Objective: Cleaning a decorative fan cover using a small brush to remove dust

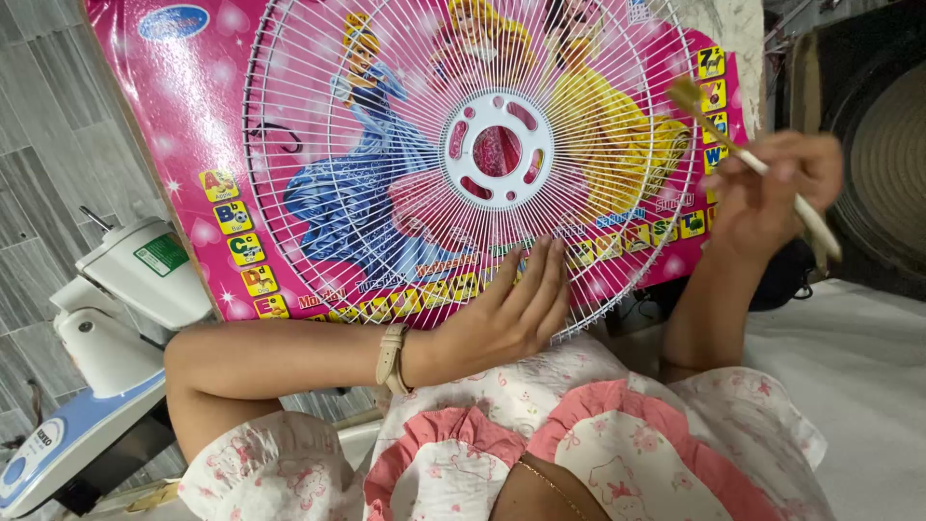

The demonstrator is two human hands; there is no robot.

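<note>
Pink board point(183, 106): large glossy sheet with cartoon princess figures and yellow letter squares down its edges, filling the frame from ten to two o'clock
White fan body point(145, 270): rounded motor housing with a green label, at nine o'clock, just beside the board's lower corner
Fan base point(68, 439): white and blue, with a round dial, at eight o'clock, below the motor housing
Tiled floor point(48, 145): grey streaked tiles along the nine to eleven o'clock side
White cloth point(858, 376): pale surface spread at four o'clock
Dark round object point(883, 164): ridged, blurred, at three o'clock; what it is cannot be told
</note>
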